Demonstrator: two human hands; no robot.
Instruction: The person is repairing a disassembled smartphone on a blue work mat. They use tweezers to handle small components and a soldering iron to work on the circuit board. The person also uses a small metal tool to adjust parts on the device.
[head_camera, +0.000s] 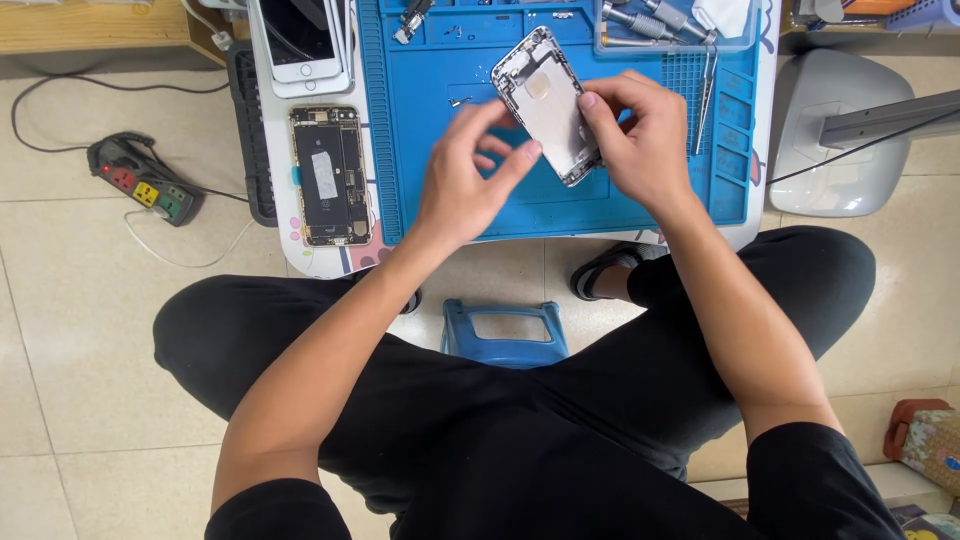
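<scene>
**A:** What is your right hand (640, 140) doing?

**B:** You are holding the empty phone housing (548, 100) by its right edge. Your thumb presses on the inner face near the lower end, and your fingers curl round behind the rim, so the hand is pinched onto the shell. The housing is tilted, its top corner pointing up and left, and it is lifted over the blue work mat (430, 120).

**A:** And your left hand (470, 175)?

**B:** It is half spread. Your forefinger and thumb reach toward the housing's left edge and lower corner; the fingertips are at the rim, but I cannot tell whether they actually press on it. The other fingers are loosely bent beneath.

**A:** How do your arms lie?

**B:** Both forearms come up from your lap and converge over the mat, wrists slightly bent inward. You sit with your knees apart, a small blue stool (505, 332) on the floor between them.

**A:** What lies around the housing?

**B:** An opened phone (330, 175) with its battery and boards showing lies on the white table edge, well left of your hands. A stack of phones with white fronts (300, 45) sits above it. Metal tweezers (708, 95) rest on the mat just right of your right hand, below a clear tray of tools (660, 22). A power strip (145, 180) lies on the tiled floor at far left.
</scene>
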